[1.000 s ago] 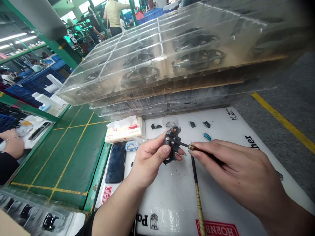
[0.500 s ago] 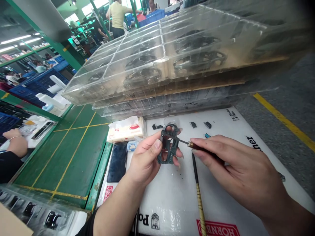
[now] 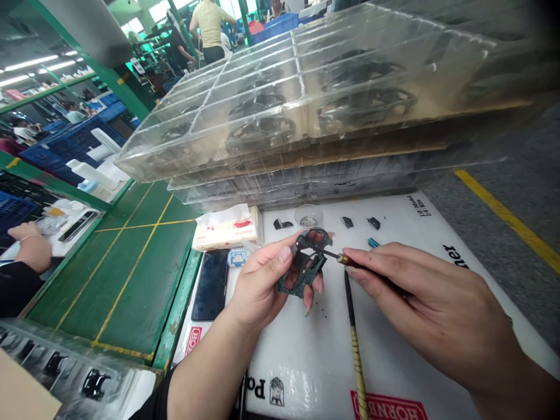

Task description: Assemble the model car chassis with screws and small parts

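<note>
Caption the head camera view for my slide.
Left hand holds a dark openwork frame as the right hand holds a thin-shafted tool to it.

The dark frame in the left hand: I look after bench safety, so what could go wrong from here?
A slip of the thin tool, held in the right hand, might scratch the dark frame or jab the left hand, whose fingers are close to it. The yellow-wrapped tool lies on the white covering with its dark end near the right hand, so it could perhaps be knocked.
</note>
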A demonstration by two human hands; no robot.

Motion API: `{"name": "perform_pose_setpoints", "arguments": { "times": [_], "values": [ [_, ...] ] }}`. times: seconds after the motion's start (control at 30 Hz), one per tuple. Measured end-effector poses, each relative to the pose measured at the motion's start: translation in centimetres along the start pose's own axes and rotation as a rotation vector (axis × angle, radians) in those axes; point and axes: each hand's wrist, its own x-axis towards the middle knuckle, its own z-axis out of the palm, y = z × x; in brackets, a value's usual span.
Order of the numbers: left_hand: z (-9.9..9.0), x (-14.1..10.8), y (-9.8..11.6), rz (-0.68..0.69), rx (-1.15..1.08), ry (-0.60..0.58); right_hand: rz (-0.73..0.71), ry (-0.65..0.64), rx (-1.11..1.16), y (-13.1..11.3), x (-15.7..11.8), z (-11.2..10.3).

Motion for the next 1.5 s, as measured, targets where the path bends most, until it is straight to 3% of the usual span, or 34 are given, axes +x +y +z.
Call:
{"name": "perform_pose_setpoints", "arguments": {
  "times": [0.33, 0.6, 0.8, 0.97, 1.2, 1.5],
  "values": [
    [0.1, 0.0, -0.1, -0.029, -0.048, 0.024, 0.006, -0.054, 0.007, 0.2, 0.2, -0.2],
    [1.0, -0.2, 0.0, -0.056, 0.058, 0.211, 0.006, -0.070, -0.048, 0.0, -0.2, 0.2],
    [1.2, -0.4, 0.1, -0.045, 0.054, 0.243, 0.014, -0.079, 0.028, -0.4, -0.2, 0.7],
    [0.9, -0.1, 0.2, 0.047, 0.041, 0.173, 0.039, 0.001, 0.052, -0.7, 0.0, 1.2],
    [0.8, 0.5, -0.4, 0.212, -0.019, 0.281, -0.008, 0.105, -0.003, -1.2, -0.3, 1.5],
    [0.4, 0.0, -1.1, 0.263, 0.052, 0.258, -0.013, 0.048, 0.083, -1.3, -0.4, 1.6]
  ]
}}
